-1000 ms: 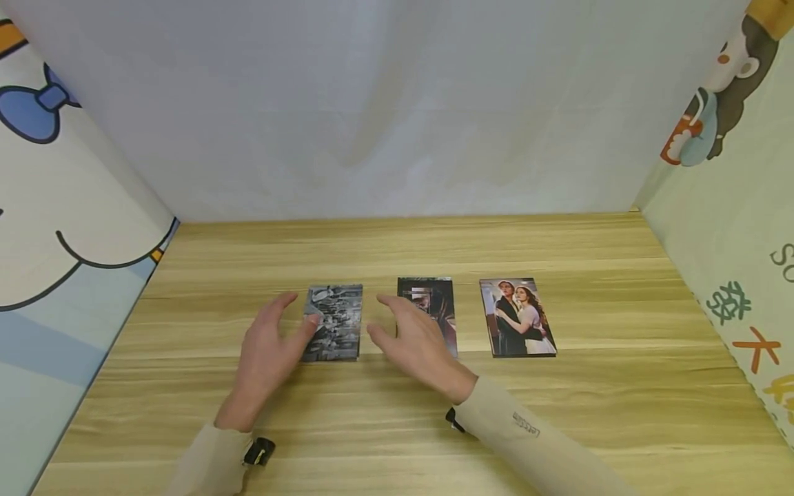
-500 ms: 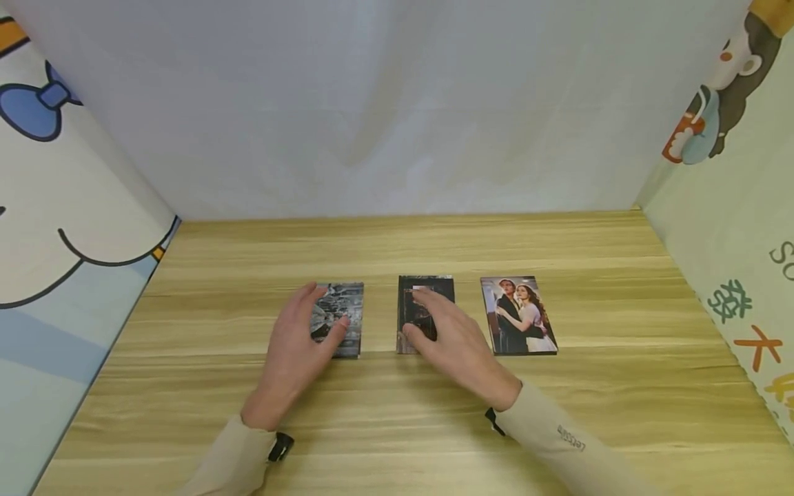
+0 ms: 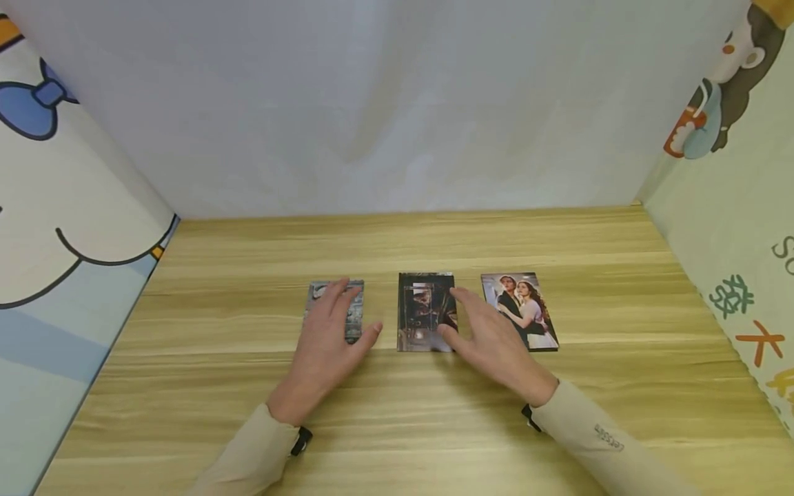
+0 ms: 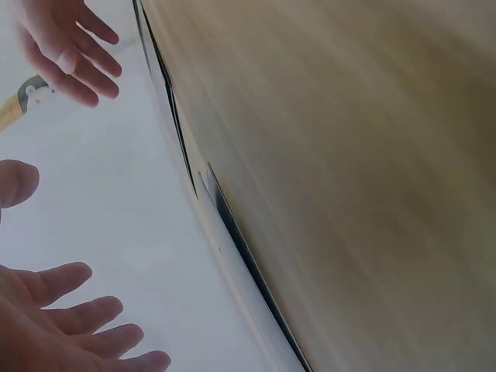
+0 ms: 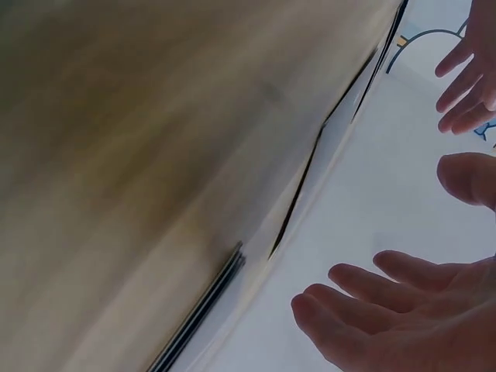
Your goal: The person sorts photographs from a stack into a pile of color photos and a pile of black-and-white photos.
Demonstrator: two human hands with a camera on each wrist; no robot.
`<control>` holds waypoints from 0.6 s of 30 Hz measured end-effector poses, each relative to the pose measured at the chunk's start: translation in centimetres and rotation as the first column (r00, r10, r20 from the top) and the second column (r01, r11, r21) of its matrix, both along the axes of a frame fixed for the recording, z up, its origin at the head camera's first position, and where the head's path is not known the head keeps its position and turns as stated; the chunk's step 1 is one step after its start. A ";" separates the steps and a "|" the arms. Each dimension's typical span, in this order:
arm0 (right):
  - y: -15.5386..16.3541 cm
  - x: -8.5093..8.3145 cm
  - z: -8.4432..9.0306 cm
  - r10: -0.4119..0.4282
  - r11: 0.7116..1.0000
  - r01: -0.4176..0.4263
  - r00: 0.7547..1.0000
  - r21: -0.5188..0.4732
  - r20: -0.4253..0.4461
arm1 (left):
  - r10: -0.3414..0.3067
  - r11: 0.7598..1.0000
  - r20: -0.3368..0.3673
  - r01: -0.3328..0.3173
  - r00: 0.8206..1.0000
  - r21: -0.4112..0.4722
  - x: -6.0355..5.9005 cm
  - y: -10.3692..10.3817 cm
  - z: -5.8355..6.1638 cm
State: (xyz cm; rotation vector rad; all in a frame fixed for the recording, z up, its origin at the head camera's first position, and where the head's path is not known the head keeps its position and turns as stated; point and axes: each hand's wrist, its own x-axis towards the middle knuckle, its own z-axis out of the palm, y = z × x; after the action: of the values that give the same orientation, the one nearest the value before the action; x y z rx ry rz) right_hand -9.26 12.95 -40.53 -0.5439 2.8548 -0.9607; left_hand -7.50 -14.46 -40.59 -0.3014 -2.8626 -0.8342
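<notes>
Open-fingered left hand [image 3: 329, 344] covers the black-and-white photo card [image 3: 353, 306].

I read the pale wooden tabletop [image 3: 397, 413] as smooth laminate, streaky printed grain, low sheen. Three rectangular photo cards look like thin card stock: the grey black-and-white card [image 3: 355, 303], the dark brown card [image 3: 422, 310] and the colour card of a couple [image 3: 527, 310], each with a slightly glossy face. Edge-on in my wrist views they're thin dark slivers. White back wall [image 3: 372, 103] looks like matt cloth, softly creased. Both beige sleeves [image 3: 595, 448] look like matt knit fabric.
</notes>
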 end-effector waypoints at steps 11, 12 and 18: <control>0.9 -0.7 -0.4 0.002 0.999 -0.003 1.000 0.037 0.020 | -0.064 0.998 0.066 0.063 0.996 0.018 -0.5 2.6 0.1; 0.9 -0.8 -0.4 0.003 0.999 -0.004 1.000 0.039 0.024 | -0.073 0.997 0.077 0.072 0.994 0.013 -0.5 2.8 0.0; 1.1 -1.3 -0.5 -0.001 0.999 -0.003 0.997 0.050 0.079 | -0.116 0.992 0.171 0.123 0.978 -0.028 -1.2 3.8 -0.3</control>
State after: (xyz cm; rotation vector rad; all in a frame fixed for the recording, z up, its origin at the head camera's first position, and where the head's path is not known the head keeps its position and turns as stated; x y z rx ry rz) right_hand -10.58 14.03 -41.05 -0.4912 2.7995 -0.8867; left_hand -8.67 -10.67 -40.85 -0.4312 -3.0467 -0.8652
